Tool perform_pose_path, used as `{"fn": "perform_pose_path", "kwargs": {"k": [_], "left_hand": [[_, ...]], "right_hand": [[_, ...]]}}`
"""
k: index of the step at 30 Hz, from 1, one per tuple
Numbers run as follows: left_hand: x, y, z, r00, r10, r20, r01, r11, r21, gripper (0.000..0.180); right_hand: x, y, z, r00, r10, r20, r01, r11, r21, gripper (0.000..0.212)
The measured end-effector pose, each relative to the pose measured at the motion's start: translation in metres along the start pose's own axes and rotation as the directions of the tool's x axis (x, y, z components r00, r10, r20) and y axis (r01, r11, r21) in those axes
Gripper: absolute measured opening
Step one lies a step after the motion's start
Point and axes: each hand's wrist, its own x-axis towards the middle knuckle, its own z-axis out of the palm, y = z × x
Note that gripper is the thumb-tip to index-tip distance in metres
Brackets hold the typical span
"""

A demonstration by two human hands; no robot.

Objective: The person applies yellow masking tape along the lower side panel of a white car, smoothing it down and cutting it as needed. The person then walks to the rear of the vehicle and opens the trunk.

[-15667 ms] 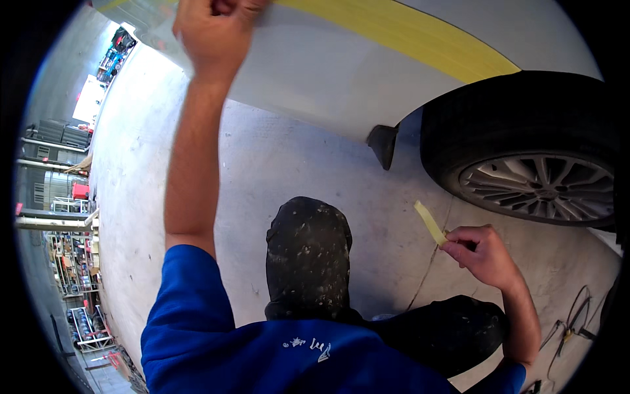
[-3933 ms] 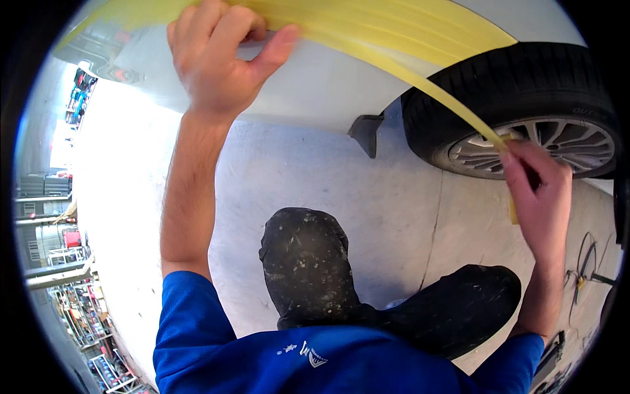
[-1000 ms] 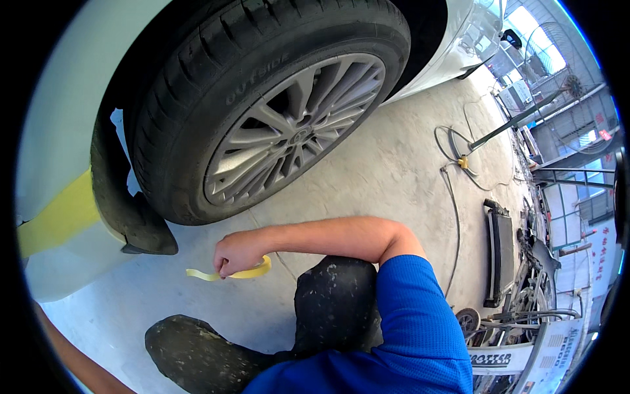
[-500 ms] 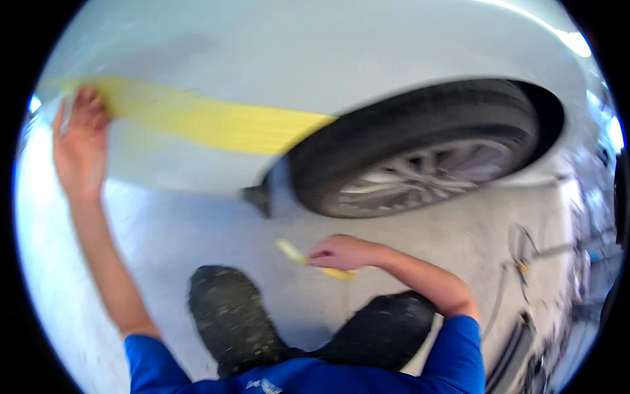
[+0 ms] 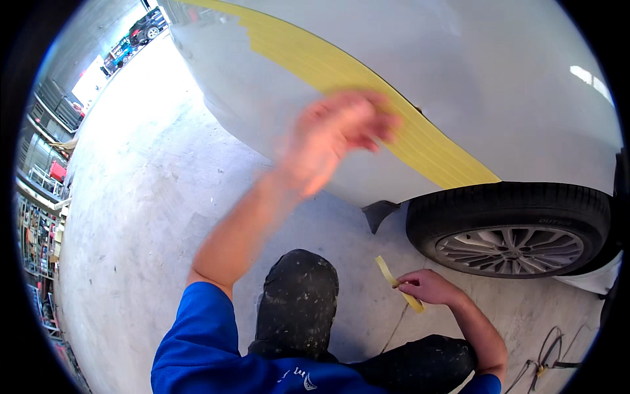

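A wide band of yellow masking tape (image 5: 292,52) runs along the lower side of a pale silver car body (image 5: 499,98), ending at the wheel arch. My left hand (image 5: 331,134) is raised in front of the band's middle. Motion smears its fingers, so I cannot make out their pose or whether they touch the panel. Low in front of the wheel (image 5: 512,249), my right hand (image 5: 430,287) pinches a loose strip of yellow masking tape (image 5: 384,268). Both ends of the strip stick out past the fingers.
A dark mud flap (image 5: 380,213) hangs ahead of the wheel. My knees (image 5: 298,302) are bent over the concrete floor (image 5: 151,217). Black cables (image 5: 545,358) lie at the lower right. Loaded shelves (image 5: 39,236) line the far left, and other vehicles (image 5: 147,26) stand far back.
My view has swung left. My left hand has come away from the far end of the tape band toward its middle. My right hand still holds the loose strip.
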Motion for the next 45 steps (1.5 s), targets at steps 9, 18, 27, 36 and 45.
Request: {"fn": "perform_pose_path", "kwargs": {"k": [9, 18, 27, 36, 45], "left_hand": [[-0.071, -0.153, 0.022, 0.863, -0.256, 0.436, -0.233, 0.563, 0.793, 0.044], [-0.058, -0.162, 0.015, 0.763, -0.615, 0.197, 0.209, 0.524, 0.826, 0.041], [-0.054, -0.159, 0.01, 0.739, -0.62, 0.262, 0.3, 0.651, 0.697, 0.031], [-0.05, -0.128, 0.026, 0.878, -0.472, 0.075, 0.3, 0.666, 0.682, 0.024], [-0.057, -0.016, -0.024, 0.981, 0.045, -0.187, 0.086, 0.763, 0.64, 0.006]], "right_hand": [[-0.01, -0.007, -0.004, 0.997, -0.074, -0.033, 0.074, 0.997, -0.003, 0.032], [-0.024, -0.017, -0.011, 0.959, -0.062, -0.276, 0.128, 0.966, 0.225, 0.032], [-0.037, -0.032, -0.018, 0.958, -0.041, -0.285, 0.134, 0.939, 0.316, 0.035], [-0.053, -0.043, -0.03, 0.922, 0.012, -0.386, 0.077, 0.974, 0.214, 0.053], [-0.126, -0.067, -0.037, 0.68, -0.291, -0.673, 0.353, 0.934, -0.047, 0.072]]}}
